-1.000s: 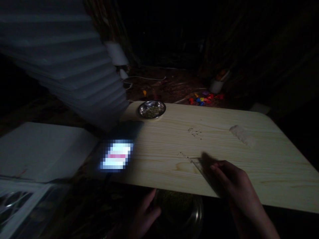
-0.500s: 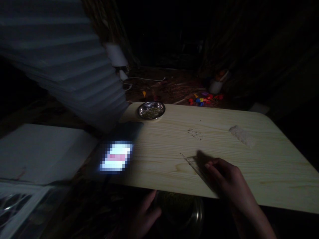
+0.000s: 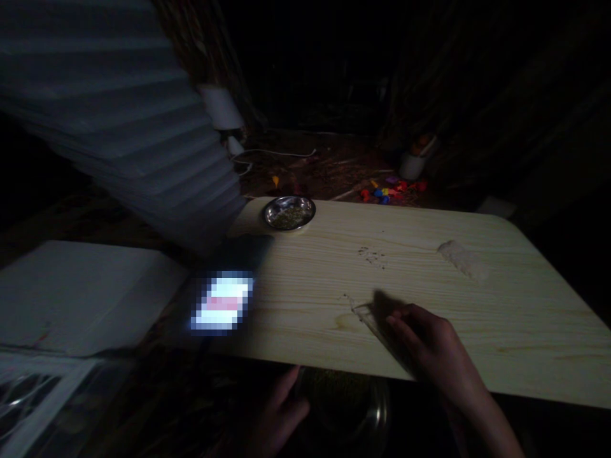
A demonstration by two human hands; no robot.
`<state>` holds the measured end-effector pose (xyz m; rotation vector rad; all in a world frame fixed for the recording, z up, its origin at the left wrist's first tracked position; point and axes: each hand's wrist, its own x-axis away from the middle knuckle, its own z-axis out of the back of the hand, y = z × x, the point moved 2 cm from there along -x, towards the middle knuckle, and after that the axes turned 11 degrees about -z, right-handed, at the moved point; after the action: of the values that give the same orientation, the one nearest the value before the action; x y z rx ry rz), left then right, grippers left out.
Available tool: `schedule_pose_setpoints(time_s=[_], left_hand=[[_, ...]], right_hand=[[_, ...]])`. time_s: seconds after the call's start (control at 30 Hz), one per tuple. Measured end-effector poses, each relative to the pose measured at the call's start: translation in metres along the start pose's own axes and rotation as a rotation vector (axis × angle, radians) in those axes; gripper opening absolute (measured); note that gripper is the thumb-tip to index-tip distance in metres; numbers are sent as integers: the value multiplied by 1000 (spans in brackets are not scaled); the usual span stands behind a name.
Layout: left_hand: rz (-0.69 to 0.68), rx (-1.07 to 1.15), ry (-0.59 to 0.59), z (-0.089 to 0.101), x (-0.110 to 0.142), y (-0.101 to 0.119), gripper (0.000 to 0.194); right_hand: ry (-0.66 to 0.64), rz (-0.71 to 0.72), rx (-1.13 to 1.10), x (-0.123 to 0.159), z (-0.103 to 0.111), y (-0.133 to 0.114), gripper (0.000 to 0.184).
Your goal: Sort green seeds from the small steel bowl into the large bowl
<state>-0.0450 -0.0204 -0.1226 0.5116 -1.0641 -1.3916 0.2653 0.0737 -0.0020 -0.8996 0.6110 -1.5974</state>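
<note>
My right hand (image 3: 432, 346) is over the near edge of the table, thumb and fingers pinched together. What they hold, if anything, I cannot make out; a dark shadow falls beside the fingertips. My left hand (image 3: 281, 410) is low in front of the table, forefinger and thumb stretched apart at the left side of a shiny metal bowl (image 3: 380, 415). Green bits (image 3: 337, 385) show dimly inside that bowl. Small dark specks (image 3: 372, 256) lie scattered on the tabletop, with a few more near my right fingertips.
A smaller metal bowl (image 3: 289, 213) with greenish bits stands at the table's (image 3: 534, 331) far left corner. A pale heap (image 3: 461, 259) lies on the right. At the left edge glows a blurred screen (image 3: 223, 302). Colourful small objects (image 3: 394, 189) lie on the floor beyond.
My right hand has shifted very slightly left, still pinched. My left hand and the bowls stay about where they were.
</note>
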Motion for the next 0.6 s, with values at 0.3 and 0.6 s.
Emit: schedule_pose_setpoints(time_s=[0.3, 0.6], left_hand=[[-2, 22, -16, 0, 1, 6, 59], [48, -21, -44, 1, 0, 13, 63]], right_hand=[[-4, -17, -6, 0, -2, -1, 30], [-4, 0, -10, 8, 0, -2, 29]])
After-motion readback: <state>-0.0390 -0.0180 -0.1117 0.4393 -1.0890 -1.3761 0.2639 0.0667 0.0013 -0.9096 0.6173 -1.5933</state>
